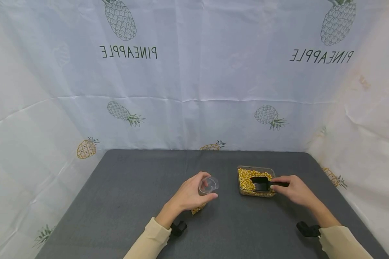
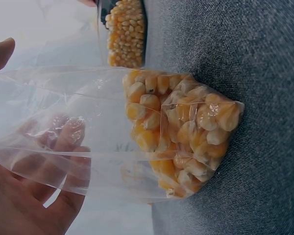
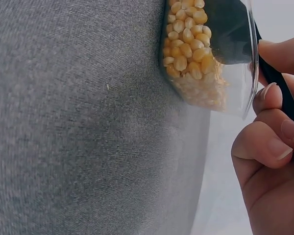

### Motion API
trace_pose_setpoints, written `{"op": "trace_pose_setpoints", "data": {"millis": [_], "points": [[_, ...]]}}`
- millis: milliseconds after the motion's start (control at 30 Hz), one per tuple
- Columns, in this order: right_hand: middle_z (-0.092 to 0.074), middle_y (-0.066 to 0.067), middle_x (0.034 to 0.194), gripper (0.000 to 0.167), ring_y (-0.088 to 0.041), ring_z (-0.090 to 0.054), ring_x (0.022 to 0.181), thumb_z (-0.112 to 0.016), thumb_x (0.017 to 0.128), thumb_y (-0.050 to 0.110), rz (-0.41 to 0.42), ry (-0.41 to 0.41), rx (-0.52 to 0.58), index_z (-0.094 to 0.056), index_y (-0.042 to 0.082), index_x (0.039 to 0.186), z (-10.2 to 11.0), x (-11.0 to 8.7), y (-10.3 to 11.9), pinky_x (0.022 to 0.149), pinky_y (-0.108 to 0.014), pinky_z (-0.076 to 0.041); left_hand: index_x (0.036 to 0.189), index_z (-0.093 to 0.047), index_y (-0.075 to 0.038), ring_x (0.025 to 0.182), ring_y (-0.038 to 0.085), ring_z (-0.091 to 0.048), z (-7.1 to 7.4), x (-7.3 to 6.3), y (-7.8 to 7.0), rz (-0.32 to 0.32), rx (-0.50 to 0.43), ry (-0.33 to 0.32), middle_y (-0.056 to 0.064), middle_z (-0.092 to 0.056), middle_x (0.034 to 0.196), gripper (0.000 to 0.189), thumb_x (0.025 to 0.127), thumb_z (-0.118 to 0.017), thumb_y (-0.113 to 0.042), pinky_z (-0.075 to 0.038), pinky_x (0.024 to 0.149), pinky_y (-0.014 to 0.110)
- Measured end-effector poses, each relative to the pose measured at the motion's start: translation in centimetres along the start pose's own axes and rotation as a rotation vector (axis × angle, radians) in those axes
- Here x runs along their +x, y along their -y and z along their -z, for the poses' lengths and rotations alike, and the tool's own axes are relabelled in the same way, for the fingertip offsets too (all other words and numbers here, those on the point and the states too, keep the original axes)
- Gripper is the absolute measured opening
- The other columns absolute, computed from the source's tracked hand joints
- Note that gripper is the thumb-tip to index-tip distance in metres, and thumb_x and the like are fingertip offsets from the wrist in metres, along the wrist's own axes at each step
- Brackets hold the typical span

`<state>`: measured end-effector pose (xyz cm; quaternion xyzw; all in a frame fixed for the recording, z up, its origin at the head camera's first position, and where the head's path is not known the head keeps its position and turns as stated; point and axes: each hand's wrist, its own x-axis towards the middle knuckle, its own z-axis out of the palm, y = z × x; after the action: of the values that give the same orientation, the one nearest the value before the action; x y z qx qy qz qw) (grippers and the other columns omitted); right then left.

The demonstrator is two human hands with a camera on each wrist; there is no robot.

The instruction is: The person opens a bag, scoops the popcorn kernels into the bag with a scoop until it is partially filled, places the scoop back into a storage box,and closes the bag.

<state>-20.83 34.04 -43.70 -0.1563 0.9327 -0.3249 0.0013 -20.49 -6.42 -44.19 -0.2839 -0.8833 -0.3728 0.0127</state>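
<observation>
My left hand (image 1: 192, 192) curves its fingers and thumb round the upper part of a clear plastic bag (image 2: 105, 115), whose mouth is spread in a round opening. Yellow corn kernels (image 2: 191, 132) fill the bag's bottom, which stands close on the table. On the right, my right hand (image 1: 295, 189) pinches the handle of a black scoop (image 1: 261, 183). The scoop's bowl sits among the corn kernels (image 1: 245, 178) in a clear rectangular container (image 1: 256, 194). In the right wrist view, the scoop handle (image 3: 279, 88) passes over the container's rim between thumb and fingers.
A dark grey table (image 1: 129, 190) lies under everything. White curtains (image 1: 194, 72) with pineapple prints hang behind it and at both sides. Black straps with small devices are worn at both wrists, below beige sleeves (image 1: 150, 239).
</observation>
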Motion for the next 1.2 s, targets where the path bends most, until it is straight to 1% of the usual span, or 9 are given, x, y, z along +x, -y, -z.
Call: {"op": "trace_pose_setpoints", "data": {"millis": [100, 200, 400, 500, 733, 800, 967, 1100, 1200], "points": [[-0.068, -0.023, 0.12, 0.034, -0.045, -0.063, 0.109, -0.069, 0.098, 0.024, 0.003, -0.004, -0.01, -0.072, -0.001, 0.122, -0.1, 0.1, 0.2, 0.075, -0.047, -0.053, 0.142, -0.051, -0.013, 0.084, 0.006, -0.052, 0.0, 0.0, 0.0, -0.002, 0.004, 0.0, -0.004, -0.059, 0.104, 0.067, 0.092, -0.07, -0.054, -0.046, 0.072, 0.028], [-0.068, -0.022, 0.119, 0.035, -0.044, -0.063, 0.107, -0.069, 0.098, 0.024, 0.007, 0.0, -0.011, -0.072, -0.001, 0.122, -0.2, 0.2, 0.4, 0.072, -0.043, -0.052, 0.141, -0.052, -0.012, 0.084, 0.006, -0.052, 0.0, 0.0, 0.0, -0.004, 0.007, 0.001, -0.009, -0.056, 0.102, 0.067, 0.092, -0.07, -0.054, -0.046, 0.071, 0.028], [-0.067, -0.022, 0.12, 0.036, -0.037, -0.064, 0.104, -0.069, 0.099, 0.025, 0.002, 0.018, 0.001, -0.071, -0.001, 0.124, -0.6, 0.5, 0.4, 0.065, -0.034, -0.047, 0.141, -0.051, -0.014, 0.084, 0.007, -0.052, 0.0, 0.0, 0.0, -0.005, -0.007, 0.008, -0.001, -0.06, 0.105, 0.066, 0.093, -0.069, -0.055, -0.046, 0.071, 0.028], [-0.066, -0.024, 0.121, 0.037, -0.038, -0.064, 0.104, -0.069, 0.099, 0.025, -0.007, 0.021, 0.008, -0.07, -0.002, 0.124, -0.7, 0.6, 0.5, 0.066, -0.036, -0.048, 0.141, -0.051, -0.014, 0.084, 0.007, -0.052, 0.0, 0.0, 0.0, -0.007, -0.013, 0.011, 0.004, -0.062, 0.107, 0.066, 0.093, -0.068, -0.055, -0.046, 0.072, 0.028], [-0.066, -0.026, 0.122, 0.036, -0.04, -0.064, 0.105, -0.069, 0.098, 0.025, -0.001, 0.0, -0.006, -0.071, -0.002, 0.123, -1.2, 0.8, 0.7, 0.069, -0.039, -0.049, 0.14, -0.052, -0.016, 0.083, 0.006, -0.051, 0.1, 0.0, 0.1, -0.005, -0.003, 0.001, -0.01, -0.056, 0.101, 0.064, 0.092, -0.069, -0.055, -0.045, 0.07, 0.027], [-0.066, -0.026, 0.122, 0.036, -0.041, -0.063, 0.106, -0.07, 0.098, 0.025, 0.001, -0.007, -0.004, -0.071, -0.001, 0.122, -1.3, 0.8, 0.6, 0.069, -0.04, -0.049, 0.14, -0.052, -0.016, 0.083, 0.006, -0.052, 0.1, 0.0, 0.1, -0.005, -0.003, 0.0, -0.011, -0.056, 0.101, 0.064, 0.092, -0.07, -0.055, -0.045, 0.071, 0.027], [-0.066, -0.026, 0.122, 0.034, -0.049, -0.059, 0.114, -0.07, 0.098, 0.025, 0.012, -0.026, 0.013, -0.072, 0.0, 0.121, -1.4, 0.6, 0.3, 0.077, -0.05, -0.053, 0.14, -0.052, -0.015, 0.083, 0.006, -0.052, 0.1, 0.0, 0.1, -0.006, -0.003, 0.002, -0.002, -0.06, 0.105, 0.064, 0.092, -0.069, -0.055, -0.046, 0.071, 0.028], [-0.064, -0.029, 0.126, 0.034, -0.055, -0.052, 0.122, -0.069, 0.099, 0.025, 0.006, -0.039, 0.037, -0.072, 0.0, 0.122, -1.4, 0.4, 0.2, 0.086, -0.061, -0.051, 0.14, -0.052, -0.016, 0.083, 0.007, -0.052, 0.0, 0.0, 0.1, -0.005, -0.006, 0.003, 0.004, -0.063, 0.108, 0.064, 0.092, -0.069, -0.055, -0.045, 0.071, 0.028], [-0.062, -0.03, 0.128, 0.035, -0.056, -0.052, 0.122, -0.069, 0.099, 0.025, -0.005, -0.043, 0.047, -0.072, 0.0, 0.122, -1.3, 0.3, 0.1, 0.087, -0.062, -0.05, 0.14, -0.052, -0.016, 0.083, 0.007, -0.052, 0.1, 0.0, 0.0, -0.006, -0.008, 0.001, 0.005, -0.063, 0.108, 0.064, 0.092, -0.069, -0.055, -0.045, 0.071, 0.028]]}}
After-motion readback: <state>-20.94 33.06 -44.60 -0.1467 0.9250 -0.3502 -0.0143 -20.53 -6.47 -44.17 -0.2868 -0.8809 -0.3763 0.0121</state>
